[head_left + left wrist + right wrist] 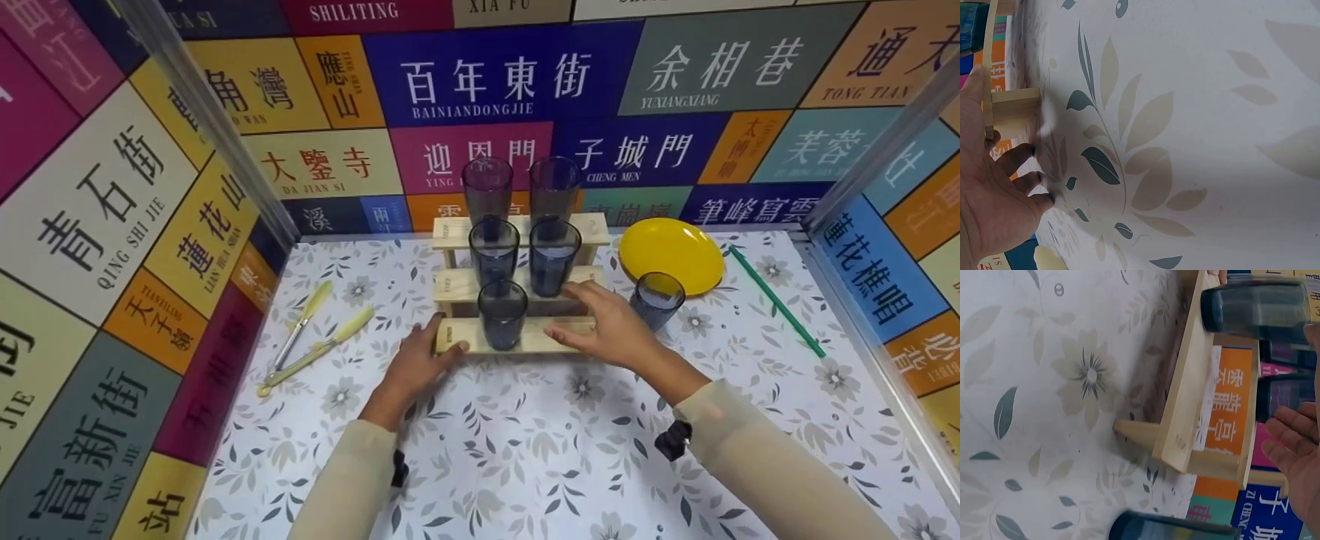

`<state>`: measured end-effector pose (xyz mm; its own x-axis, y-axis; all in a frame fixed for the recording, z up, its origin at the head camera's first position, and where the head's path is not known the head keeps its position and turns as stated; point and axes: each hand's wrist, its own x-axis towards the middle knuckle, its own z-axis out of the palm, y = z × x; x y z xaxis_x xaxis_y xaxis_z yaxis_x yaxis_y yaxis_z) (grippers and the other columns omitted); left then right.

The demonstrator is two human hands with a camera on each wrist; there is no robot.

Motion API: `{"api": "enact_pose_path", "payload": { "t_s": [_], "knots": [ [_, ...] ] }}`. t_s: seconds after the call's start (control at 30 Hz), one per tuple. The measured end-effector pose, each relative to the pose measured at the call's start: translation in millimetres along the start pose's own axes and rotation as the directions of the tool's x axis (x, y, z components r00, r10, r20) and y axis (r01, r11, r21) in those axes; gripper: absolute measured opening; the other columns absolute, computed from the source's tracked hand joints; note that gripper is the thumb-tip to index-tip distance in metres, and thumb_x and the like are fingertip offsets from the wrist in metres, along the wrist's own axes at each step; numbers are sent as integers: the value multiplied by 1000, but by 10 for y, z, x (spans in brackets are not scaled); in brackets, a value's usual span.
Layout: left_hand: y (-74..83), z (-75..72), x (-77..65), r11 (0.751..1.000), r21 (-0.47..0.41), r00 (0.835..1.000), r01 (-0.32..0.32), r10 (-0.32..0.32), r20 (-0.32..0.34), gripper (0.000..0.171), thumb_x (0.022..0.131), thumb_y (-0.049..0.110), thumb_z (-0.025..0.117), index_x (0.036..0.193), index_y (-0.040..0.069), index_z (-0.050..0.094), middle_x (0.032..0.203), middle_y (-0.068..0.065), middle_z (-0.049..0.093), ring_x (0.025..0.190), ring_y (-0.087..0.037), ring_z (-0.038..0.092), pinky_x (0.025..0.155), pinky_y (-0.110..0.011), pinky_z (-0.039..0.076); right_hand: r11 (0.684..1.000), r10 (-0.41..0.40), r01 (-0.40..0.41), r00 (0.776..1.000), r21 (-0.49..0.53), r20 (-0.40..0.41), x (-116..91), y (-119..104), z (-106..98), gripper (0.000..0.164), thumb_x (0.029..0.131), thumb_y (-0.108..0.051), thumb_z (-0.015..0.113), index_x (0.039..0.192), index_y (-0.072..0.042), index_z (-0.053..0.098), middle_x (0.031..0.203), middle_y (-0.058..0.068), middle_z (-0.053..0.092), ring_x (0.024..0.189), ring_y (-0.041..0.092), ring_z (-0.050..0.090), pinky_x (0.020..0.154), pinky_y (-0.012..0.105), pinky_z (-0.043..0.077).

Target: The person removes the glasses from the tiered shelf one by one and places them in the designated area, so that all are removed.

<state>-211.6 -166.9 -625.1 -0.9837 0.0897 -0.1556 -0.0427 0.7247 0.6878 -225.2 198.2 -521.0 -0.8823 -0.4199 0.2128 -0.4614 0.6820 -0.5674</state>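
A three-step wooden rack [555, 339] bears dark tinted glasses: a pair on the top step, a pair on the middle step and one glass [502, 319] on the lowest. My left hand [420, 356] grips the left end of the lowest step, with the thumb on its front part. In the left wrist view, the other fingers [1019, 157] spread below the wood. My right hand [619, 330] hovers at the rack's right side, thumb and fingers apart, holding nothing. Another tinted glass [658, 301] stands on the table just right of that hand.
Behind that glass lies a yellow plate [671, 256]. A green straw-like stick [776, 300] lies farther right. Tongs with yellowish tips [311, 345] lie spread at the left. Panels with printed lettering [495, 75] enclose the floral-patterned table [517, 465] at the back and sides.
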Motion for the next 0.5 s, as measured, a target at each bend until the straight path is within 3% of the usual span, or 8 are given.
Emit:
{"api": "enact_pose_path", "payload": {
  "t_s": [0.23,0.5],
  "knots": [
    [-26,12,17,1000,4,1000,-1,1,-6,95,101,76,62,177,29,29,177,-33,31,165,-56,30,127,-74,36,998,-63,63,998,-9,5,92,-161,176,85,92,-55,88,156,-5,62,151,20,69,132,40,72,113,61,57],
    [-22,24,18,1000,4,1000,26,-26,0,97,100,80,60,178,32,27,179,-33,26,165,-56,28,128,-74,33,999,-42,42,999,16,9,175,-301,361,95,92,-54,89,164,-4,52,159,26,61,144,46,62,119,64,52]
  ]
}}
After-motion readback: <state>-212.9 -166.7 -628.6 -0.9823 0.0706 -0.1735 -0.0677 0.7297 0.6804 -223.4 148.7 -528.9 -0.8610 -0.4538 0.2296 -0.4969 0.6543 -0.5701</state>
